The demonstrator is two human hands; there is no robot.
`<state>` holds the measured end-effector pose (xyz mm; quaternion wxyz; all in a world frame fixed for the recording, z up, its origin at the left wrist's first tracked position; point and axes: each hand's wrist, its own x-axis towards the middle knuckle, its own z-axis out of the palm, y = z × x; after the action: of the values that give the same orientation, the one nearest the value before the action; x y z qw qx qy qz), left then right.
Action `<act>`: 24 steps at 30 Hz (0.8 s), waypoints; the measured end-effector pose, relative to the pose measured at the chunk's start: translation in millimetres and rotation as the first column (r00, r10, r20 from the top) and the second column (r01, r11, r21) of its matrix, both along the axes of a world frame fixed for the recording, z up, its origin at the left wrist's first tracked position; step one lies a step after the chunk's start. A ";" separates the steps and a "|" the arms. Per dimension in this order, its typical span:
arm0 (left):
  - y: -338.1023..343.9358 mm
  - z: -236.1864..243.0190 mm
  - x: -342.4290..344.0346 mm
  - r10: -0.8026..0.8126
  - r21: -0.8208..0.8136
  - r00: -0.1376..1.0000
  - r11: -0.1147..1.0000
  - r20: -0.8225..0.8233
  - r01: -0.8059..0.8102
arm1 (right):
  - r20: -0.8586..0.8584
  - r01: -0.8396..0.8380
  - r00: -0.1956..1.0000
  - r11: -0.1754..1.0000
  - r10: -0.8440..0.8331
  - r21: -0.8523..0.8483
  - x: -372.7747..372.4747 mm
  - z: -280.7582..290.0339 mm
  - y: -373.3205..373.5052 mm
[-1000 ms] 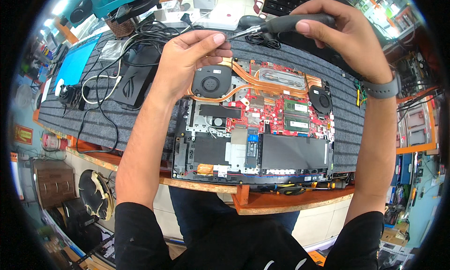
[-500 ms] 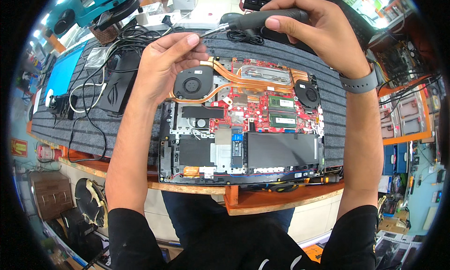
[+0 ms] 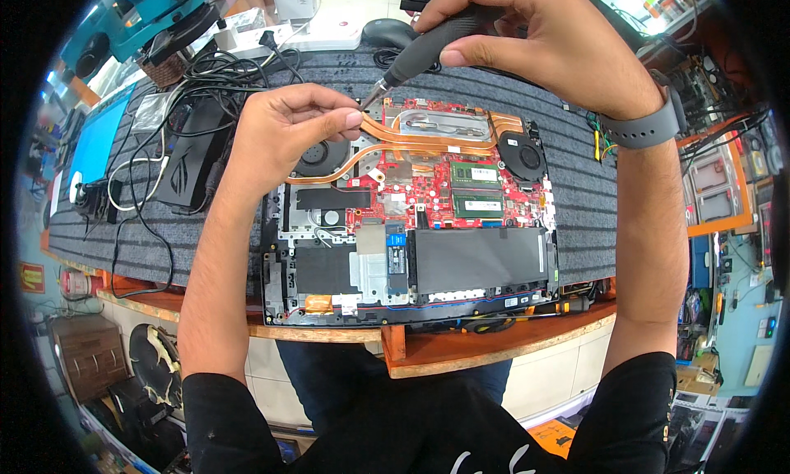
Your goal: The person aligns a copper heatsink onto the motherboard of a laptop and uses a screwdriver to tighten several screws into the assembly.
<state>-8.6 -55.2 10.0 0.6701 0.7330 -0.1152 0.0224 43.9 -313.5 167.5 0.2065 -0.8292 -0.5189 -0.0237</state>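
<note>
An opened laptop (image 3: pixel 477 260) lies on the bench with its inside bare: red circuit board, copper heat pipes (image 3: pixel 428 145), a fan at each upper corner, two green memory sticks (image 3: pixel 476 204) and a black battery. My right hand (image 3: pixel 527 46) grips a black-handled screwdriver (image 3: pixel 417 56), which slants down to the left over the laptop's upper left part. Beside the screwdriver's tip, my left hand (image 3: pixel 300 128) is closed in a pinch, partly covering the left fan (image 3: pixel 325 157). Whatever sits between its fingertips is too small to tell.
Left of the laptop lie a black power brick (image 3: pixel 193 165), tangled cables (image 3: pixel 222 79) and a blue mat (image 3: pixel 100 145). A teal microscope (image 3: pixel 136 21) stands at the far left, and a black mouse (image 3: pixel 388 34) behind. Another screwdriver (image 3: pixel 572 307) rests by the front edge.
Both hands have come down toward the laptop's upper left part, and the screwdriver tilts more steeply downward. The laptop appears slightly further left as the view shifts.
</note>
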 end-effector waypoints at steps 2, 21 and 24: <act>-0.7 -0.1 0.2 0.007 -0.023 1.000 1.000 0.016 -0.006 | -0.085 0.048 0.995 0.999 -0.046 0.020 2.0 -2.2 -1.0; 4.8 -5.5 8.2 0.077 -0.051 0.983 0.996 0.167 -0.070 | 0.057 0.098 0.995 0.952 -0.085 -0.289 2.0 -28.6 -39.0; 5.2 -5.8 7.9 0.087 -0.031 0.981 0.996 0.173 -0.083 | 0.083 0.076 0.995 0.953 -0.054 -0.295 4.5 -34.5 -37.4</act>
<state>-0.7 -49.9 4.2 0.6644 0.7246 -0.1417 0.1161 48.3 -350.9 133.1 0.0593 -0.8659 -0.4963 0.0173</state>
